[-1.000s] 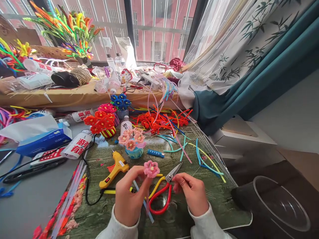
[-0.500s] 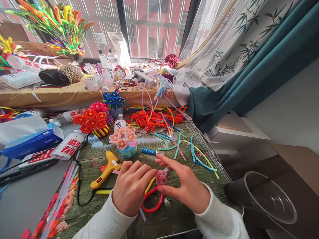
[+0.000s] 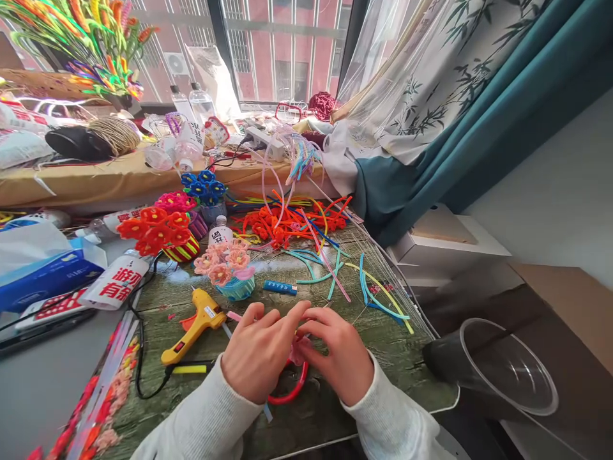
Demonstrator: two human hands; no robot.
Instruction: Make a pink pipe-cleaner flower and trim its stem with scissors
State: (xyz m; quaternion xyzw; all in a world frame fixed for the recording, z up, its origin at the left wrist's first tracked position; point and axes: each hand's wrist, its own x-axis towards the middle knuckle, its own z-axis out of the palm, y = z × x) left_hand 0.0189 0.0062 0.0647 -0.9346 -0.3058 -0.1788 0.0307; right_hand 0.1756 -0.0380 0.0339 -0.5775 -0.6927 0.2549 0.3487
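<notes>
Between my two hands is a small pink pipe-cleaner flower [image 3: 301, 350], partly covered by my fingers. My left hand [image 3: 261, 354] is closed on it, and a pink stem end [image 3: 234, 316] pokes out on that hand's far side. My right hand [image 3: 338, 348] pinches the flower from the right, fingertips meeting those of the left. Under the hands lie scissors with a red handle [image 3: 292, 393], their blades mostly hidden. A yellow glue gun [image 3: 196, 326] rests left of my left hand. Just beyond the hands is a blue lighter [image 3: 280, 287].
A turquoise pot [image 3: 237, 289] of peach flowers stands behind the glue gun, with red flowers [image 3: 156, 229] and blue flowers [image 3: 205, 186] farther back. Red pipe cleaners [image 3: 287, 223] are heaped at the back; blue ones [image 3: 330, 268] lie nearer. A clear-rimmed bin [image 3: 510, 370] stands right of the table.
My right hand has moved in from the right, and its spread fingers have closed on the pink flower. The view has shifted slightly, so the table things appear farther left.
</notes>
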